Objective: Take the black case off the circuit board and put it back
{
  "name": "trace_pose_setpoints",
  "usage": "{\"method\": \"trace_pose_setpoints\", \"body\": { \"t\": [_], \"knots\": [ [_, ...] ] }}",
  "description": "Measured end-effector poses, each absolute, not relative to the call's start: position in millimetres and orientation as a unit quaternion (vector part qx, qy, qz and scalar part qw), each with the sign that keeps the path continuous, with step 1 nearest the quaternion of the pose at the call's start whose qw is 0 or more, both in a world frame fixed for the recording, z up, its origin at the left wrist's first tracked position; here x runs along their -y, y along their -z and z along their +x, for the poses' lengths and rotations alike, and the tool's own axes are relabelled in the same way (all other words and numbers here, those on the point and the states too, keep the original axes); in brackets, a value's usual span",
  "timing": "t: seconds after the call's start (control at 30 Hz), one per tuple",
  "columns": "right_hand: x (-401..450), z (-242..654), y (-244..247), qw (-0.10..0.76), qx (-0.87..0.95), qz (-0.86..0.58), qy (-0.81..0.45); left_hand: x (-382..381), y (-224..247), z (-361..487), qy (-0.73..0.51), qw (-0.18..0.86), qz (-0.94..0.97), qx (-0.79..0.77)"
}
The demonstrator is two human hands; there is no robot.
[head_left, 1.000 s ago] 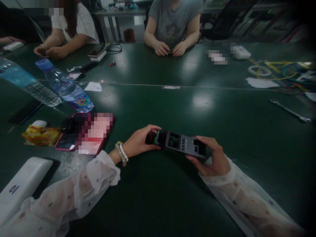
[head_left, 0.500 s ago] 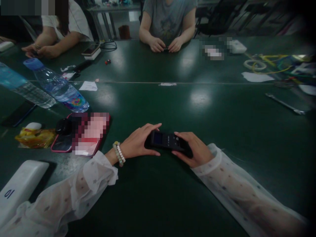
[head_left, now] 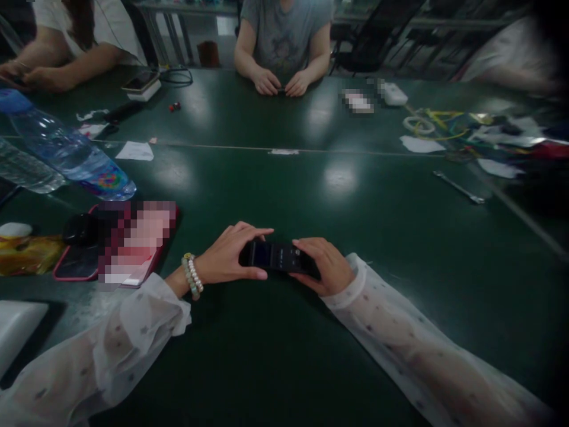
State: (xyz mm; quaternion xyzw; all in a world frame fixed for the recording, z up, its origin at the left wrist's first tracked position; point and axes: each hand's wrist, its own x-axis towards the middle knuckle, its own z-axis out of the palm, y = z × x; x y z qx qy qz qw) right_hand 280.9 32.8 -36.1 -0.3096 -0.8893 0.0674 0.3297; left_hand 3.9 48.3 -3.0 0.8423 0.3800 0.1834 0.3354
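A black handheld device [head_left: 276,256] with a small dark screen and several buttons lies level, low over or on the green table; which of the two I cannot tell. My left hand [head_left: 231,252] is closed around its left end, thumb along the near side and fingers on the far side. At the other end, my right hand [head_left: 326,267] grips the device, its fingers over the far edge and its thumb near the front. Both palms hide the device's ends.
Left of my hands lie a phone with a pixelated screen [head_left: 140,243], a black case [head_left: 80,228] and a yellow packet [head_left: 33,255]. Beyond them leans a water bottle [head_left: 75,154]. A wrench [head_left: 457,187] and tangled cables [head_left: 444,124] lie right. Two people sit opposite.
The view has turned right, so the table's things have shifted left in it. A white sleeve shows at the far right. Both my hands keep hold of the device.
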Motion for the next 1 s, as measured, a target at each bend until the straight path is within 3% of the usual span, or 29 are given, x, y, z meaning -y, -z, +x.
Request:
{"method": "trace_pose_setpoints", "body": {
  "t": [1.0],
  "knots": [
    [-40.4, 283.6, 40.2, 0.337, 0.887, -0.279, -0.15, -50.8, -1.3, 2.2, -0.184, 0.397, 0.804, -0.402]
  ]
}}
